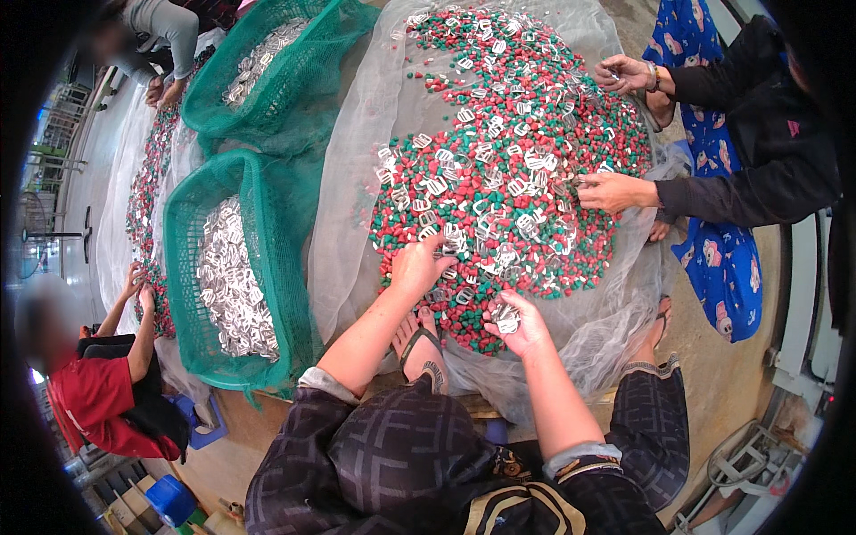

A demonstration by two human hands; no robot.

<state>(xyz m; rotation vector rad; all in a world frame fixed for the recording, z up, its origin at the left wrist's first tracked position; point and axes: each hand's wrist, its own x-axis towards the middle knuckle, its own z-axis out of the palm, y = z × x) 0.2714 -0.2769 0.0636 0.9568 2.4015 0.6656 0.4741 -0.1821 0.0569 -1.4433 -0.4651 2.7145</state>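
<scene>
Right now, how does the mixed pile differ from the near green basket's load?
The mixed pile combines red, green and white bits with silver pieces; the near basket's load looks all silver. The pile spreads over pale netting; the load sits within green walls. Both contain slotted silver pieces.

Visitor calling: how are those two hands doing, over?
Left hand reaching over red and green pellets, hold unclear. Right hand cupping slotted silver buckles. Co-worker's hands at far right, apart from both.

Dark patterned clothes [392,446], grey cuffs [328,384], black sandals [414,341]
</scene>
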